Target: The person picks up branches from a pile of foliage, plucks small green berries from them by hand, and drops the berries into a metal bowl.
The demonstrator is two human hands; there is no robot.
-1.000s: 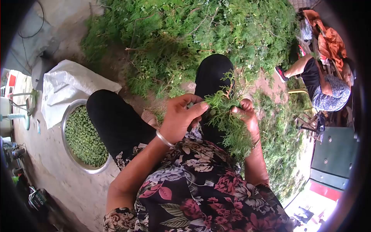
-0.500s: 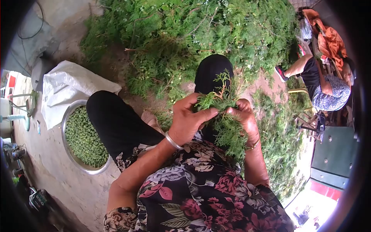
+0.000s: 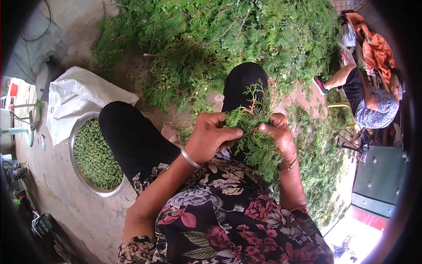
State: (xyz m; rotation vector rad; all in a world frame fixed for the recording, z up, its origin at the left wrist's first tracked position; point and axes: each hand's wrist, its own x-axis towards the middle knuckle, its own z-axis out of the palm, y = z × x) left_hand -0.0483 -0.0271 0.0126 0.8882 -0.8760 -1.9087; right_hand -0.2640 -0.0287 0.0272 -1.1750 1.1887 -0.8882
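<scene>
the leafy sprig [image 3: 254,132] was gripped from both sides. the left hand [image 3: 210,137] pinched it between thumb and curled fingers, and the right hand [image 3: 277,134] was clenched on its other side. its long axis ran roughly upright, thin tip pointing away from the person's body, bushier end hanging toward the floral dress [image 3: 228,211]. it was held well to the right of the metal bowl [image 3: 75,132] of small green berries [image 3: 94,154]. a white sack [image 3: 74,94] lay against the bowl's far rim. a heap of green branches [image 3: 211,39] rose beyond the bowl, to its right.
</scene>
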